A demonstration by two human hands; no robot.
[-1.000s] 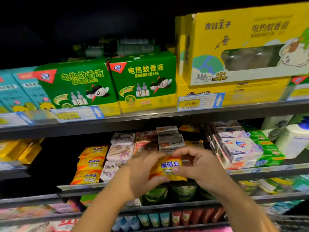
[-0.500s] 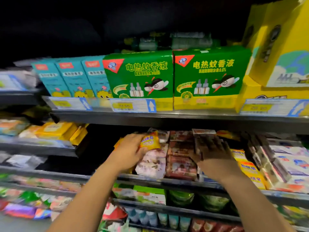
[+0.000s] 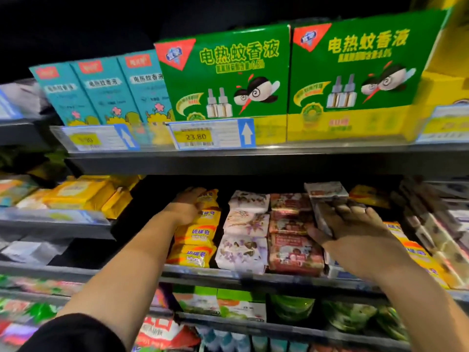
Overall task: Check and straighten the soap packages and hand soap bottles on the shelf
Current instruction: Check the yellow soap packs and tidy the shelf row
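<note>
Dim shop aisle; grey metal shelving in tiers, dark above. On the upper shelf, along its front edge: three teal boxes at the left, two green boxes just beside them toward the right, a yellow price label reading 23.80 clipped to the rim below.

On the middle shelf, left to right along the front edge: four yellow soap packages stacked; three floral soap packages stacked, touching the yellow pile; three red soap packages stacked, touching the floral ones; then grey-white soap boxes, count unclear behind the hand.

Left hand against the left side of the yellow pile, up at the top packet, fingers reaching over it; curled round or lying flat, cannot tell. Right hand gripping the lower of the grey-white soap boxes, thumb at its left edge, fingers spread over its front, box tilted.

More yellow packs on a neighbouring shelf at the far left; blurred bottles and packets on the lower tiers; dark sleeve at the bottom left corner.
</note>
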